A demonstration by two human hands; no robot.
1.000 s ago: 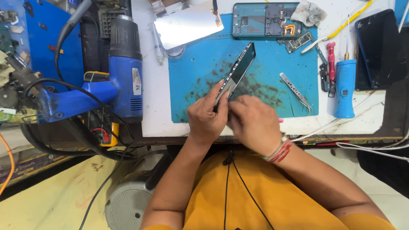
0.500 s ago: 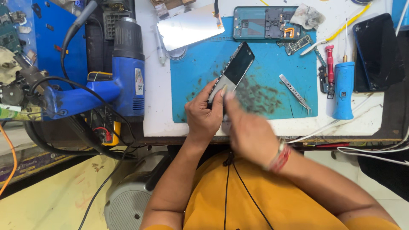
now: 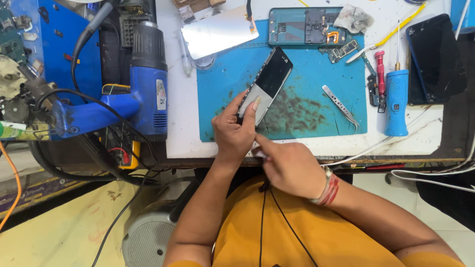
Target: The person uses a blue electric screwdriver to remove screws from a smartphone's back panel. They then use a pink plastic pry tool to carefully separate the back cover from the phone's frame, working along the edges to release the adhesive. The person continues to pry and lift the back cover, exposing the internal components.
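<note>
Fingers (image 3: 250,111) of the left hand (image 3: 235,131) curl closed round the lower end of a dark phone screen panel (image 3: 267,84), thumb on its right edge, holding it tilted on the blue work mat (image 3: 302,118), its upper end pointing away and right. Right hand (image 3: 289,165), just below and touching the left, at the near table edge; fingers pinched shut on something small and pale, too hidden to name. Red thread band on the right wrist. Farther out on the mat: metal tweezers (image 3: 340,106), right of the panel and apart from it; dark stains between. Beyond, an opened teal phone body (image 3: 304,24) at the mat's far edge, a silvery plate (image 3: 217,32) to its left. Right of the mat: blue-handled screwdriver (image 3: 397,101), red-handled driver (image 3: 380,74), a black phone (image 3: 435,57). Left of the mat, a blue heat gun (image 3: 143,84) with black cable.
</note>
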